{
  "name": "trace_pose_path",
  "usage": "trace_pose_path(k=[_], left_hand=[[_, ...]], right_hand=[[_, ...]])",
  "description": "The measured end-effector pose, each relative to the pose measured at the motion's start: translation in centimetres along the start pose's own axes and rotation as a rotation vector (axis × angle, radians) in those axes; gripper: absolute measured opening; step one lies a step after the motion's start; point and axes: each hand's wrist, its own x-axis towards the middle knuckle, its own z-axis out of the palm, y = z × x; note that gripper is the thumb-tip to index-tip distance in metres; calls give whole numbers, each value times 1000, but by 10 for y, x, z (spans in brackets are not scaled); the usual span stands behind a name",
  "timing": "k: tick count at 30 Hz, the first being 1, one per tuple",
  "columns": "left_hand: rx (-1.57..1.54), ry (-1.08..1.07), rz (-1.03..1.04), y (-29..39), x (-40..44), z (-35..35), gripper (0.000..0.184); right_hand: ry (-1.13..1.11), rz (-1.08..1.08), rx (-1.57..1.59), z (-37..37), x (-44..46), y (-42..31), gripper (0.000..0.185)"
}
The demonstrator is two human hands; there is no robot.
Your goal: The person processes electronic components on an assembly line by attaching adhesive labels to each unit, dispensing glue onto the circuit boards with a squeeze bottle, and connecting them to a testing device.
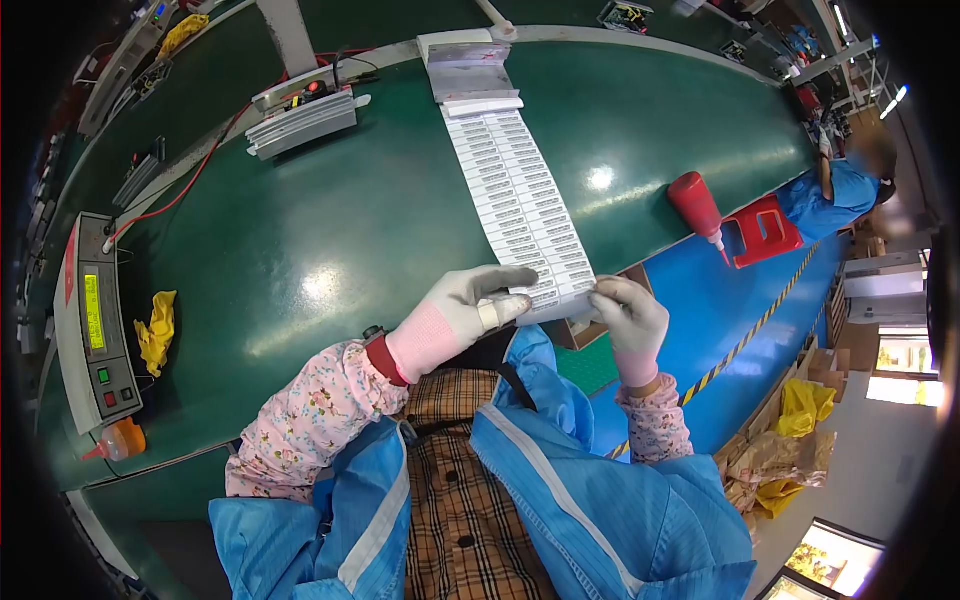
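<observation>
White and pink gloves (440, 318) cover the wearer's 2 hands at the near edge of 1 green table (330, 230); clock directions are read from between them, 12 being straight ahead. Right hand (634, 318): thumb and finger closed on the near right corner of 1 label strip (520, 200). Left hand (468, 308): at the near left edge, forefinger and thumb slightly parted; whether they grip the strip cannot be told. The strip lies from between the hands outward, face up, bearing 2 columns of printed labels, the rows too small to count. Its long axis runs toward 11 o'clock, the near end pointing to 5, the far end meeting 1 grey metal holder (468, 72). Beyond: 1 red bottle (693, 203) at 2 o'clock; 1 finned metal part (305, 125) at 10; 1 crumpled yellow piece (156, 333) and 1 instrument (95, 365) with a lit display at 9. Farther, between 2 and 3: 1 red stool (775, 249) and 1 person (828, 202) in blue.
</observation>
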Motion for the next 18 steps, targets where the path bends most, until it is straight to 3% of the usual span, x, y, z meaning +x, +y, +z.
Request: trace_pose_path(k=[2, 5, 7, 9, 10, 12, 13, 17, 18], left_hand=[[-14, 22, -7, -3, -1, -2, 43], [44, 8, -19, -5, -2, -4, 44], [97, -16, -34, -2, -2, -5, 45], [548, -51, -80, 11, -6, -5, 45], [568, -33, -68, 21, -8, -2, 45], [1102, 32, -81, 42, -7, 8, 41], [1129, 69, -68, 42, -2, 7, 41], [1375, 184, 454, 6, 30, -8, 36], [1388, 197, 459, 2, 32, -10, 36]], right_hand=[[-15, -438, -220, 0, 4, 3, 18], [33, -460, -263, -6, 6, -12, 19], [192, -93, 171, -9, 9, -15, 16], [220, -37, 223, -11, 21, -22, 15], [243, 27, 270, -10, 30, -25, 15], [274, 133, 378, 2, 58, -32, 17], [260, 99, 407, 11, 75, -34, 17], [175, 145, 292, 47, 129, -32, 27], [147, 110, 230, 57, 146, -28, 35]])
